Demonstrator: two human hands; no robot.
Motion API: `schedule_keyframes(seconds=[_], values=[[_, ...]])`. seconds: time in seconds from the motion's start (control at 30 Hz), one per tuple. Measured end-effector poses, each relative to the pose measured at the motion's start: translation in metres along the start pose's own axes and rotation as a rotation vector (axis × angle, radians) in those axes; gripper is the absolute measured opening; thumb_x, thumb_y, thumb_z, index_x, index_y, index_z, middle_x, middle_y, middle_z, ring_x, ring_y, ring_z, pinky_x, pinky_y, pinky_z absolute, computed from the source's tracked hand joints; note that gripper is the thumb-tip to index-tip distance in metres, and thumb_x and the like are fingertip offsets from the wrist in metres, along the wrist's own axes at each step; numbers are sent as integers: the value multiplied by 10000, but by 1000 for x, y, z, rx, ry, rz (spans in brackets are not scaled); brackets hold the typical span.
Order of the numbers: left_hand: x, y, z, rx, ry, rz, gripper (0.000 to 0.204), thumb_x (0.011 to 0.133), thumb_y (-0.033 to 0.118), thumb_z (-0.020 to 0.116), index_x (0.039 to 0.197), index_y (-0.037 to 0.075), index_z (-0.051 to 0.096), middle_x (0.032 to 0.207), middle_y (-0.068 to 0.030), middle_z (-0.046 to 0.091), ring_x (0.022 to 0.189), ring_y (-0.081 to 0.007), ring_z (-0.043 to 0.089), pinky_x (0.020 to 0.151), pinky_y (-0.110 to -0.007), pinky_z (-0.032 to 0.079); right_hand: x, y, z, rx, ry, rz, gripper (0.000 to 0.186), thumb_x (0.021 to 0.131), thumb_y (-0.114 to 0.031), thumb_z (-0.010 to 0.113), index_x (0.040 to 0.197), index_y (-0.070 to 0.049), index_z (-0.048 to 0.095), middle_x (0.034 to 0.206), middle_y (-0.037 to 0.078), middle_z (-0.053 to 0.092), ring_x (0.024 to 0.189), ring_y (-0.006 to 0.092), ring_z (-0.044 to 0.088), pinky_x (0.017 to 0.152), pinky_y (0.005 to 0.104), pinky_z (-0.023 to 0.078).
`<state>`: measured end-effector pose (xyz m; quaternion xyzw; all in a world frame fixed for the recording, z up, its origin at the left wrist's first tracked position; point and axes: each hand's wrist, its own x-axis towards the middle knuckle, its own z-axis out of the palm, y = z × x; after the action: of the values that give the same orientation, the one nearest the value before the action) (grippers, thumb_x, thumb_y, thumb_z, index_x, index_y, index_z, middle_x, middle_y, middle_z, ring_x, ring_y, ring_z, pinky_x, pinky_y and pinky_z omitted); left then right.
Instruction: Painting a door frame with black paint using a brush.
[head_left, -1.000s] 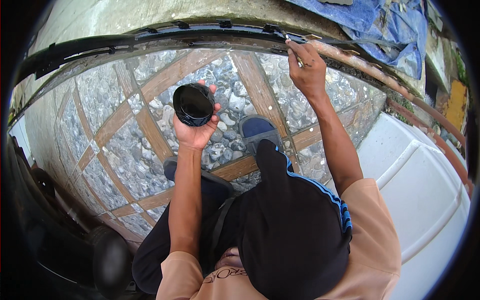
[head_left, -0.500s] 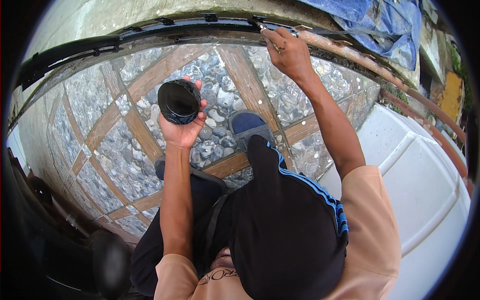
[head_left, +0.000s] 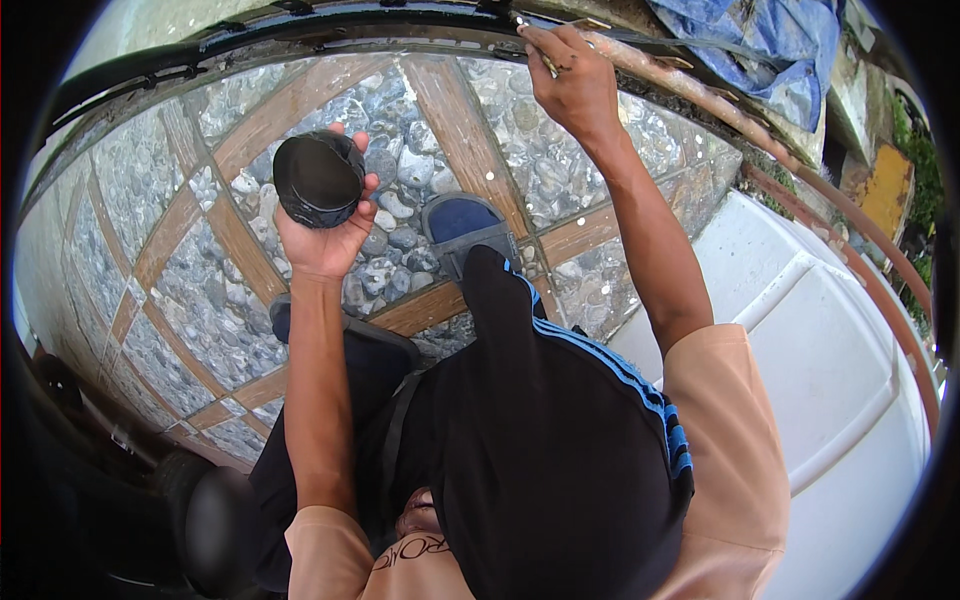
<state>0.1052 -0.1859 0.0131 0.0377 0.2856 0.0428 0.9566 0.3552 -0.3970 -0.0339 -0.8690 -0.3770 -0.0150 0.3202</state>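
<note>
My left hand [head_left: 322,248] cradles a round black cup [head_left: 318,182] of dark paint from below, its fingers curled round the side. Up at the metal rail, my right hand [head_left: 580,95] is closed on a thin paintbrush [head_left: 549,66]. The brush's tip is at the rail and hard to make out. Left of that hand the rail [head_left: 268,36] is glossy black; to the right a pinkish-brown, rusty pipe [head_left: 668,78] continues.
Below lies a floor of pebbles and wood-look strips [head_left: 455,110]. My sandalled foot [head_left: 462,220] rests on it. A crumpled blue tarp [head_left: 755,45] hangs beyond the rail, and a white ridged panel [head_left: 800,330] stands at right. Dark rounded objects [head_left: 215,520] are at lower left.
The view has shifted, so the floor, my feet and the cup appear further left and higher. My right hand stays at the rail, now slightly further right along it.
</note>
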Motion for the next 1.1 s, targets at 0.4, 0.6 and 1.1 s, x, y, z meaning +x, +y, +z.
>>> schedule_keyframes(seconds=[0.4, 0.6, 1.1], values=[[3, 3, 1, 16, -6, -23, 558, 985, 414, 484, 1465, 145, 393, 1387, -125, 533, 978, -317, 606, 710, -357, 552, 8, 8, -23, -114, -73, 111, 210, 834, -127, 661, 1031, -130, 733, 932, 97, 654, 787, 328, 666, 703, 421, 542], [4, -1, 2, 32, -21, -32, 564, 981, 416, 490, 1466, 144, 392, 1386, -124, 533, 987, -321, 616, 702, -350, 553, 29, 29, -20, -53, -210, -9, 206, 842, -158, 661, 1030, -141, 745, 890, 107, 668, 785, 330, 661, 723, 412, 533], [1, -1, 0, -7, -19, 1, 571, 981, 405, 435, 1460, 98, 381, 1419, -159, 496, 966, -351, 655, 706, -380, 579, 94, 40, -42, 204, -614, 176, 279, 787, -124, 612, 1018, -20, 730, 901, 190, 727, 802, 244, 695, 774, 344, 529]])
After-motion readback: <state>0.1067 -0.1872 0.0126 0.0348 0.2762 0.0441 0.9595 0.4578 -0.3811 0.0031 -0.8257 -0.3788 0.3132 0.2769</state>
